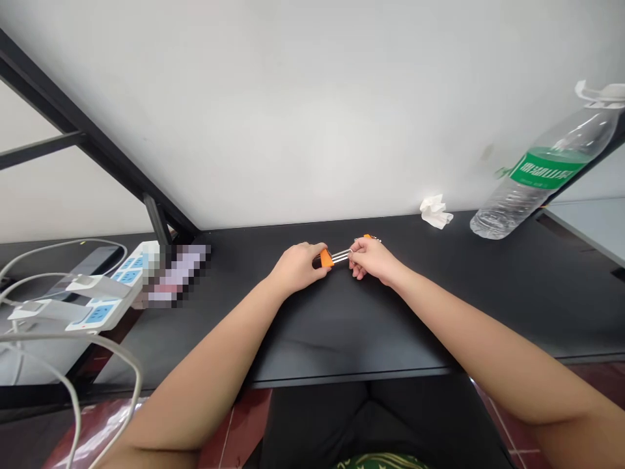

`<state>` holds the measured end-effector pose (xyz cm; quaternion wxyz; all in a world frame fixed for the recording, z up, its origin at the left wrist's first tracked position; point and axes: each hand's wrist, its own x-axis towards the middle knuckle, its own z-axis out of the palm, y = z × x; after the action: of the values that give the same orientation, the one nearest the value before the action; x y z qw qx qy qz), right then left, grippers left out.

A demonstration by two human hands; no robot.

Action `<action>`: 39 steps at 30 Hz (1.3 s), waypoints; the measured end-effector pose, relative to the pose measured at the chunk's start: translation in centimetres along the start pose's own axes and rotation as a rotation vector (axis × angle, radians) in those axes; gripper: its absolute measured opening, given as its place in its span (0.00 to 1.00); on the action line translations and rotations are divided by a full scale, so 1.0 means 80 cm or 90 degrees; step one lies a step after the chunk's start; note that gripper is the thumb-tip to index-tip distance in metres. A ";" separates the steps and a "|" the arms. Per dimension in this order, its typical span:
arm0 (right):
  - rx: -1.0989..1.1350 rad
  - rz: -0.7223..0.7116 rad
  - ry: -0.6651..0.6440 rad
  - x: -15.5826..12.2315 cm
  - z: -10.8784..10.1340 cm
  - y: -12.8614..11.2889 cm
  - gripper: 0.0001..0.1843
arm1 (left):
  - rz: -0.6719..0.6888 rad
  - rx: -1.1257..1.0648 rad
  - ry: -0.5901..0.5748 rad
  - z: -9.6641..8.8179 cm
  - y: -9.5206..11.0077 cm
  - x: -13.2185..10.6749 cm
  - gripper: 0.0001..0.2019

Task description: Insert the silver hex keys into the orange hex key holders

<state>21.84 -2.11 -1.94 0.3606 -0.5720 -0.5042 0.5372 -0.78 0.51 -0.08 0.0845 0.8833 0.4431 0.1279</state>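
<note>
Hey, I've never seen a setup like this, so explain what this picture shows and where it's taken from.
There's no machine here, just a person's two bare hands. The single picture comes from a camera worn on their head, looking forward and down. Their left hand holds an orange piece with thin metal rods running from it. Their right hand pinches the rods farther along, and a second orange bit shows behind it. On the black table, a crumpled tissue and a bottle sit toward the back right, near the wall. Over to the left is a white power strip.
</note>
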 end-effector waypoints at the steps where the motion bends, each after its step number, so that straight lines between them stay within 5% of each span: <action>1: -0.022 -0.001 0.008 0.000 -0.002 -0.001 0.08 | -0.002 -0.002 -0.012 -0.004 -0.003 0.000 0.16; 9: -0.453 -0.104 0.078 0.007 -0.017 0.002 0.08 | -0.036 -0.010 0.008 -0.012 -0.025 0.001 0.17; 16: -0.624 -0.067 0.086 -0.001 -0.030 -0.005 0.05 | -0.033 -0.034 0.023 -0.002 -0.023 0.002 0.16; 18: -0.653 -0.115 0.092 -0.007 -0.032 -0.009 0.10 | -0.039 -0.037 0.050 -0.001 -0.024 0.002 0.19; 21: -0.680 -0.224 0.027 -0.014 -0.029 -0.013 0.16 | -0.041 -0.058 0.113 0.002 -0.026 0.002 0.23; 24: -0.702 -0.250 -0.042 -0.020 -0.016 -0.011 0.09 | -0.020 -0.089 0.163 0.006 -0.026 0.001 0.25; 31: -0.624 -0.277 -0.044 -0.029 -0.001 -0.011 0.01 | 0.005 -0.111 0.147 0.007 -0.017 -0.002 0.28; 39: -0.126 -0.226 -0.044 -0.019 0.010 -0.014 0.19 | 0.073 -0.022 0.129 0.000 0.014 -0.005 0.20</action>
<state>20.99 -3.43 -0.60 0.3739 -0.4885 -0.6594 0.4321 -0.12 -0.49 0.13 0.0471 0.8882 0.3957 0.2286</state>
